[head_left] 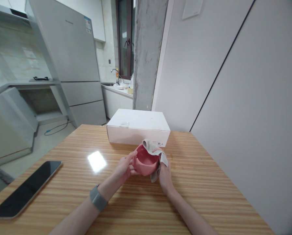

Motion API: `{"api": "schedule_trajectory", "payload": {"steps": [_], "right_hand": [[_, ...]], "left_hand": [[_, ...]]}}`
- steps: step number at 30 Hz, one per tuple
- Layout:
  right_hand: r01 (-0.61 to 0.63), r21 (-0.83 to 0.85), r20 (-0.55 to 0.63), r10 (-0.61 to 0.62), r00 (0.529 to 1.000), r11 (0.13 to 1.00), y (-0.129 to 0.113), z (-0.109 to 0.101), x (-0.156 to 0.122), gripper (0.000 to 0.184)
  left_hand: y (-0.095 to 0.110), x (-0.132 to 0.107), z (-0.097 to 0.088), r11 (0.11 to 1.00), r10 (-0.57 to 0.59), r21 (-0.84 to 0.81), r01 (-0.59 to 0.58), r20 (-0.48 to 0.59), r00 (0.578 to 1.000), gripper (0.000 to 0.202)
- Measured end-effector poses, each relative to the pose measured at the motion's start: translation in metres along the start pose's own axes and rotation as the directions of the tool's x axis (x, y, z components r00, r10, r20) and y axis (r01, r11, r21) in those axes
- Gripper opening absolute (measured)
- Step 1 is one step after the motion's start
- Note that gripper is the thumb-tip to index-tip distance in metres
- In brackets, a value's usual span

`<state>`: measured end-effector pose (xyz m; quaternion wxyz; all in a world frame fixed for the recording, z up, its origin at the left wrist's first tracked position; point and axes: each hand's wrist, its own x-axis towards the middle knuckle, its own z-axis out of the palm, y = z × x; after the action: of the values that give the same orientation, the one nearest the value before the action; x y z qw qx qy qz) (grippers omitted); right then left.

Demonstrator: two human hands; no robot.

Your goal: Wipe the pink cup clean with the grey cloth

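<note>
Nearest are the bare forearms point(79, 212), a grey wristband point(98, 198) on the left one, reaching over the table point(197, 182). A pink bowl point(144, 161) sits tilted directly between the hands, almost level with both. The left hand point(122, 169) cradles its left side, fingers spread, while the right hand point(164, 178) closes a beige cloth point(156, 153) against its right rim. A white box point(138, 127) stands just beyond.

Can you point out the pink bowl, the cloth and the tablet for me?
Pink bowl point(141, 165): head view, on its outer wall.
Cloth point(153, 147): head view, on the fold over the bowl's rim.
Tablet point(25, 189): head view, on its dark screen.
</note>
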<state>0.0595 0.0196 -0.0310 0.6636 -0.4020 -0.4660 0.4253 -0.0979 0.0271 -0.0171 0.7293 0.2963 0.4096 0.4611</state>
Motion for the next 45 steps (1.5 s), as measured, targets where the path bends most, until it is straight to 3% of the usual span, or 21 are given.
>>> {"api": "schedule_trajectory", "payload": {"steps": [3,7,10,12,14,16,19,21,24,26,33,35,38,45], "right_hand": [[0.116,-0.018,-0.010,-0.116,0.993,0.993,0.002,0.006,-0.007,0.029],[0.108,0.001,-0.067,-0.108,0.992,0.994,0.009,0.009,-0.012,0.031],[0.022,0.081,-0.099,-0.014,0.995,0.996,0.010,0.007,-0.008,0.031],[-0.054,0.184,-0.096,0.073,0.993,0.982,0.008,0.006,-0.004,0.031],[-0.129,0.300,-0.068,0.156,0.985,0.945,0.004,0.006,-0.001,0.030],[-0.202,0.405,-0.038,0.237,0.971,0.892,0.000,0.006,0.002,0.029],[-0.307,0.498,-0.026,0.367,0.930,0.811,-0.004,0.003,0.006,0.028],[-0.358,0.506,-0.007,0.419,0.908,0.785,-0.005,-0.001,0.010,0.029],[-0.402,0.472,0.079,0.416,0.906,0.784,-0.005,-0.005,0.012,0.035],[-0.457,0.436,0.173,0.426,0.888,0.775,-0.006,-0.005,0.011,0.041],[-0.644,0.345,0.511,0.439,0.739,0.683,-0.020,0.008,-0.004,0.053],[-0.675,0.306,0.556,0.449,0.699,0.671,-0.022,0.009,-0.006,0.057],[-0.692,0.281,0.567,0.468,0.678,0.665,-0.021,0.010,-0.008,0.057],[-0.674,0.370,0.476,0.492,0.729,0.640,-0.021,0.008,-0.001,0.056]], "left_hand": [[-0.004,0.001,0.002,0.996,0.048,-0.079,-0.049,-0.021,0.999,0.037],[-0.008,0.004,0.001,0.990,0.097,-0.098,-0.098,-0.019,0.995,0.041],[-0.005,0.000,0.003,0.991,0.134,0.006,-0.134,-0.013,0.991,0.068],[-0.001,-0.004,0.005,0.972,0.185,0.134,-0.191,0.050,0.981,0.090],[0.003,-0.009,0.007,0.918,0.267,0.251,-0.307,0.182,0.946,0.096],[0.004,-0.012,0.006,0.822,0.375,0.349,-0.450,0.263,0.889,0.089],[0.005,-0.014,0.005,0.654,0.494,0.524,-0.546,0.250,0.833,0.088],[0.005,-0.017,0.007,0.623,0.506,0.552,-0.555,0.256,0.823,0.091],[0.009,-0.025,0.013,0.636,0.520,0.507,-0.582,0.275,0.808,0.091],[0.012,-0.031,0.017,0.594,0.568,0.503,-0.628,0.290,0.770,0.087],[0.009,-0.033,0.014,0.405,0.714,0.557,-0.725,0.302,0.632,0.095],[0.008,-0.031,0.013,0.411,0.735,0.566,-0.715,0.259,0.627,0.094],[0.011,-0.028,0.013,0.461,0.745,0.563,-0.686,0.175,0.644,0.091],[0.014,-0.023,0.012,0.496,0.734,0.591,-0.636,0.106,0.671,0.087]]}}
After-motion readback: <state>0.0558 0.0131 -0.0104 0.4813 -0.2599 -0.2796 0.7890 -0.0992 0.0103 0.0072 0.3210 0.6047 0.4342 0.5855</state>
